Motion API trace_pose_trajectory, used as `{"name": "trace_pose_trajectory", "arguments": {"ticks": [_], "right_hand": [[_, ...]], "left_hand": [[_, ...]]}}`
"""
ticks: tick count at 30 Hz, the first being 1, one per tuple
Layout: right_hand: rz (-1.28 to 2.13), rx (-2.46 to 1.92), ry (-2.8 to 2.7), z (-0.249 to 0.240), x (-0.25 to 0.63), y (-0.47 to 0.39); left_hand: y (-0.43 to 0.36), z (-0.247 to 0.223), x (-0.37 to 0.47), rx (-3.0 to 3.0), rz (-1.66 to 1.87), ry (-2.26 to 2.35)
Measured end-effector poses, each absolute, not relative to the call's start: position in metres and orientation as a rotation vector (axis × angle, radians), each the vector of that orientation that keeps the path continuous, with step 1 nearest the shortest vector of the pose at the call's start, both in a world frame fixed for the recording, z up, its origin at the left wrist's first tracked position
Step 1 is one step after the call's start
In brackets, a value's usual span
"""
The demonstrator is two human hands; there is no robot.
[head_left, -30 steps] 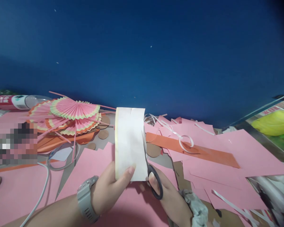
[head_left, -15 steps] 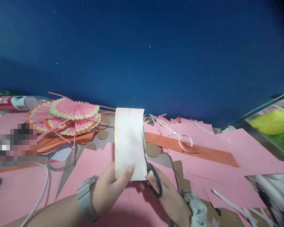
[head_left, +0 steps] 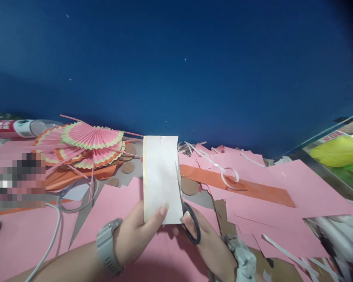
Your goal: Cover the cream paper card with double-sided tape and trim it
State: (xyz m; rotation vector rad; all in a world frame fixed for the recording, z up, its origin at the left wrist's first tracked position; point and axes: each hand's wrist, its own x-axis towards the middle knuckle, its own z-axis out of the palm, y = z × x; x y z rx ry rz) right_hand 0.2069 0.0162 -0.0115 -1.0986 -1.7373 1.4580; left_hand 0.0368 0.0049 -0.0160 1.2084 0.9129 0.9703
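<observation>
My left hand (head_left: 138,231) grips the lower left of a white paper strip (head_left: 161,176), thumb on its face and the other fingers behind it. A pale yellow band runs down the strip's left edge. Black-handled scissors (head_left: 195,229) are in my right hand (head_left: 207,239), with my thumb through one loop. Their blades lie along the right edge of the paper, pointing away from me; part of them is hidden by the sheet. A thin sliver curls beside the blades at that edge. Both hands are above pink paper.
Pleated pink paper fans (head_left: 94,137) lie at the left, near a plastic bottle (head_left: 11,128). Pink sheets (head_left: 259,164), an orange strip (head_left: 264,192) and curled white offcuts (head_left: 231,178) cover the right. A white cable (head_left: 57,227) loops at left; a blue wall (head_left: 176,70) rises behind.
The top of the white paper has shifted very slightly down and left. Both hands stay almost in place, still holding the paper and the scissors.
</observation>
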Motion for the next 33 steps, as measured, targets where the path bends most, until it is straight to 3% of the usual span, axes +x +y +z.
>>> {"name": "trace_pose_trajectory", "arguments": {"ticks": [7, 33], "right_hand": [[1.644, -1.093, -1.648, -0.0117, 0.206, 0.0158], [1.569, -1.117, -1.657, -0.0067, 0.2059, 0.0174]], "left_hand": [[0.0077, -0.0152, 0.0379, 1.175, 0.953, 0.899], [0.0038, -0.0154, 0.0359, 1.225, 0.95, 0.952]]}}
